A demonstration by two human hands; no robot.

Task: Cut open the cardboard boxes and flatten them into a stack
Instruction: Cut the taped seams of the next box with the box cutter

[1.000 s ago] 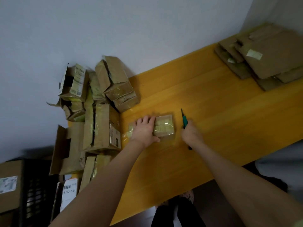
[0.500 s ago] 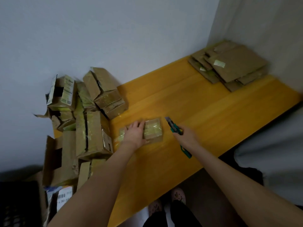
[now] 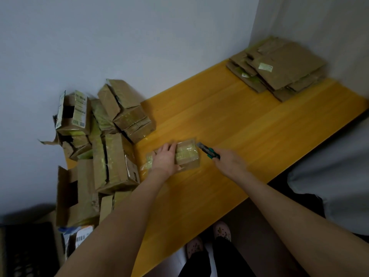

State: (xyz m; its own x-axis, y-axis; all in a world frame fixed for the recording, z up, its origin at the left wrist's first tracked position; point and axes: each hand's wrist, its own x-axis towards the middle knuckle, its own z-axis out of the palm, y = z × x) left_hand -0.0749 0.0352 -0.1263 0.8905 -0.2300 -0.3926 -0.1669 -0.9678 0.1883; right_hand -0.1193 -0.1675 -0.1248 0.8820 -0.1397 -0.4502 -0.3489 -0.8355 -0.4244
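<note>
The left hand (image 3: pixel 165 158) covers the middle of the small taped box (image 3: pixel 187 154), so only the box's right part and a strip of tape at its left show. The right hand (image 3: pixel 229 162) hides the rear of the green utility knife (image 3: pixel 208 151), and whether the blade actually touches the cardboard cannot be told. Labels on the pile of unopened boxes (image 3: pixel 117 156) are too blurred to read. Half a second ago the knife sat clear of the box to its right; now its tip is at the box's far right corner. The left hand lies flat, fingers straight, pressing the box onto the yellow table (image 3: pixel 249 136) near the pile. The right hand's fingers curl round the knife handle, blade angled up-left. The flattened stack (image 3: pixel 279 66) lies in the table's far corner.
</note>
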